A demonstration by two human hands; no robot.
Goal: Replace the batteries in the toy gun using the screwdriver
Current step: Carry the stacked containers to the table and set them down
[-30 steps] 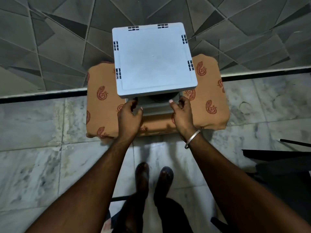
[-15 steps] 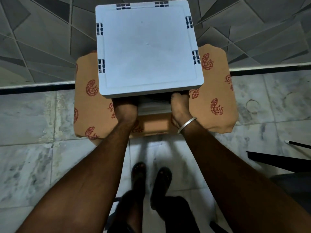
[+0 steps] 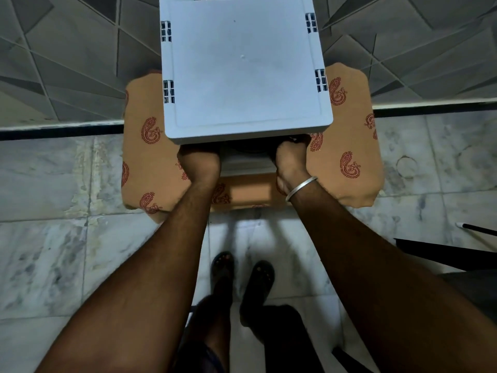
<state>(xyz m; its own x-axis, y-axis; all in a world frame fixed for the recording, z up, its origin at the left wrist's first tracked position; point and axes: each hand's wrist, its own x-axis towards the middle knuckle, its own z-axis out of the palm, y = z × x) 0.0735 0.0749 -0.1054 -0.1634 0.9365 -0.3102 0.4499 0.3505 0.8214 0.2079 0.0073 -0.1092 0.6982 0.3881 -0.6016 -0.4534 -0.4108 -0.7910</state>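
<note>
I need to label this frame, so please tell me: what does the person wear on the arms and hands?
Both forearms are bare, with no sleeves in view. The right hand has a plain thin silver bangle at the wrist. The left hand shows no glove or watch.

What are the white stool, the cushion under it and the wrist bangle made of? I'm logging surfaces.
White stool: likely moulded plastic, matte, with slotted vents along its edges. Cushion: woven fabric, tan with red paisley print, soft rounded corners. Bangle: seemingly polished silver-coloured metal, catching a bright highlight.

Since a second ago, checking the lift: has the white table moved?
Yes. The white table now covers more of the orange cushion and sits nearer the camera, apparently lifted.
</note>
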